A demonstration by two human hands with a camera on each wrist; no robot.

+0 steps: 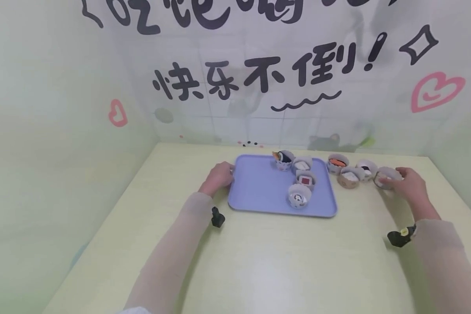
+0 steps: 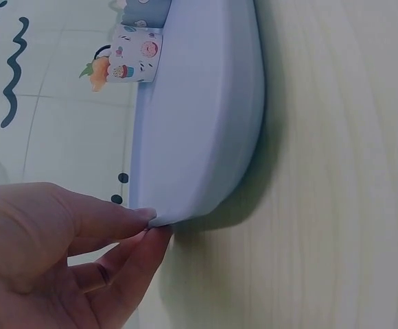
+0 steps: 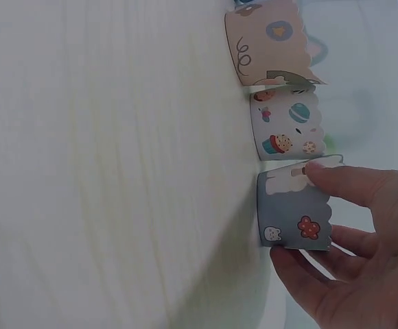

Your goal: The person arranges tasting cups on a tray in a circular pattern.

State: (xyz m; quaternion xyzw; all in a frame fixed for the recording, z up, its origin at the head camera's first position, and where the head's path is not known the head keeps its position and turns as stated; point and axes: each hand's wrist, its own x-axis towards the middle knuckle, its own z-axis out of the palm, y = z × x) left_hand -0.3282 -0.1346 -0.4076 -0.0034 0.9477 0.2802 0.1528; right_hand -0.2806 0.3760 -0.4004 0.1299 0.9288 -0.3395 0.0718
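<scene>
My left hand (image 1: 218,178) pinches the left rim of a lilac tray (image 1: 259,185) between thumb and fingers; the left wrist view shows the grip on its edge (image 2: 185,164). Several scallop-edged paper cups stand on the tray's right half, among them a cup with a black and orange piece (image 1: 283,162) and a cup with a small face inside (image 1: 298,197). Off the tray to the right, my right hand (image 1: 411,188) grips a blue-grey paper cup (image 3: 288,212), its thumb at the scalloped rim. The cup's base appears to be on the table.
Beside the held cup stand a white patterned cup (image 3: 288,123) and a tan cup (image 3: 271,44); a cup with an orange piece (image 1: 338,163) is near the tray's right edge. A wall with black lettering (image 1: 264,72) rises behind the table (image 1: 267,261).
</scene>
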